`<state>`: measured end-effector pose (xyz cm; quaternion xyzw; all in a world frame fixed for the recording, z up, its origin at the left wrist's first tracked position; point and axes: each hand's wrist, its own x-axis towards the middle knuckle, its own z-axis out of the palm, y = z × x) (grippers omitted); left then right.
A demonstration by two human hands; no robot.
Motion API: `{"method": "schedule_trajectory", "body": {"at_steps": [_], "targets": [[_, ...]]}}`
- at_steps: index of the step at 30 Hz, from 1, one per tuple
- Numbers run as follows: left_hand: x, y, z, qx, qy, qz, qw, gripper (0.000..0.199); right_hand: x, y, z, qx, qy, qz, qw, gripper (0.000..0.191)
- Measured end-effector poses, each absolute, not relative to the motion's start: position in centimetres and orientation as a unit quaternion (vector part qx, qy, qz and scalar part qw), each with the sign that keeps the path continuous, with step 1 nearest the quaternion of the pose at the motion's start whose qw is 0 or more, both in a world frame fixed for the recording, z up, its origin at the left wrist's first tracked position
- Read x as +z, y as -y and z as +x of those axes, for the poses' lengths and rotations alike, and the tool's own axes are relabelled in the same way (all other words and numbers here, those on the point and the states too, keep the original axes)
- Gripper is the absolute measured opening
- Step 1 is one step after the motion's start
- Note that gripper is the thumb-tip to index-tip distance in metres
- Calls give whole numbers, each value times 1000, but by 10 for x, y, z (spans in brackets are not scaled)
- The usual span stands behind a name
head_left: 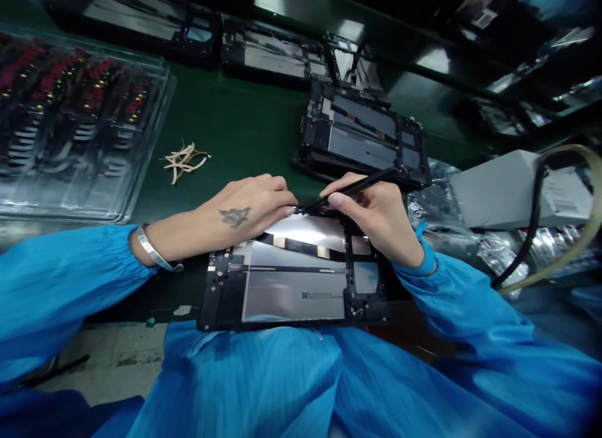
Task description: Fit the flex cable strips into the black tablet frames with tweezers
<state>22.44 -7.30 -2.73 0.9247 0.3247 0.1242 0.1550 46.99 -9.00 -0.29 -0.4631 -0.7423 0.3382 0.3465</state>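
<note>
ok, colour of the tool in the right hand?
Black; the tool shows best in the head view, the only one.

Tray (149,146) left of tablet (296,293), box (498,190) right, tablet stack (362,146) behind.

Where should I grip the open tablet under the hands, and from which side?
Probably hold the tablet by its short black ends, near the lower corners, coming in from left and right. It lies flat; the left hand and right hand cover its far side, and the gown crowds its near edge.
</note>
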Motion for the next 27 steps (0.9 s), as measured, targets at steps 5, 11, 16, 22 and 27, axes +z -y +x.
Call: {"method": "schedule_trajectory", "body": {"at_steps": [5,11,16,22,27], "targets": [[-28,73,224,133,-320,926,151,38,-2,88,470,339,748,-458,340,25],[-29,74,224,134,-318,926,154,35,-4,89,471,362,723,-465,360,26],[-28,74,225,131,-324,925,151,34,-4,89,472,346,741,-461,346,27],[-28,73,225,135,-324,925,146,34,-4,89,471,344,750,-449,342,23],[-30,73,225,138,-322,925,146,34,-4,89,471,353,742,-457,341,25]]}}
